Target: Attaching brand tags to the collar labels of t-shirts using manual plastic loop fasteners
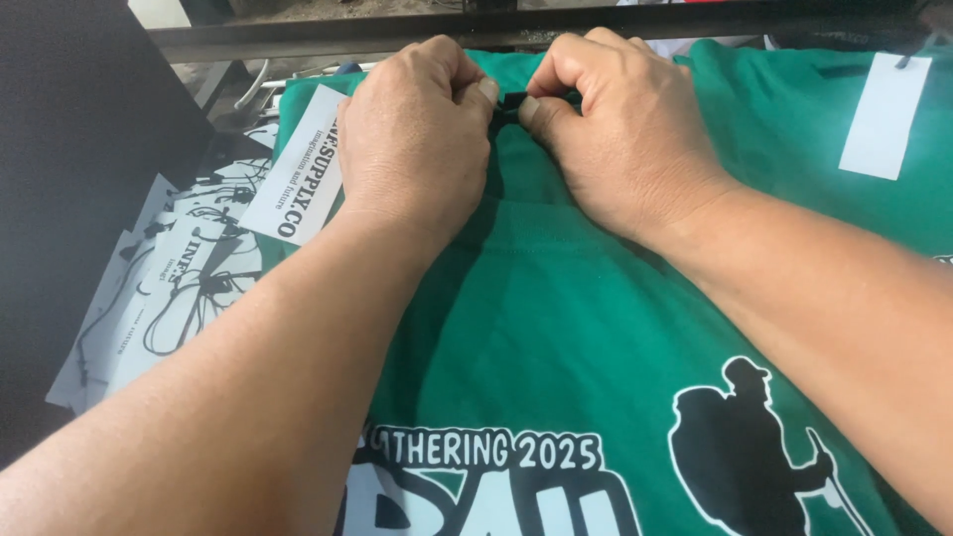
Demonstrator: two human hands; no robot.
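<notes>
A green T-shirt (556, 318) with a black-and-white print of a hiker figure lies flat in front of me. At its far edge, near the collar, my left hand (417, 139) and my right hand (620, 129) meet. Both pinch a small black piece (508, 103), likely a tag string or label, between thumb and fingers. The knuckles hide most of that piece. A white paper hang tag (298, 179) lies on the shirt just left of my left hand.
A second green shirt (794, 129) with a white blank tag (885, 114) lies at the right. A pile of white hang tags with black strings (169, 288) sits at the left beside a dark surface (69, 189). A metal bar (328, 38) runs across the back.
</notes>
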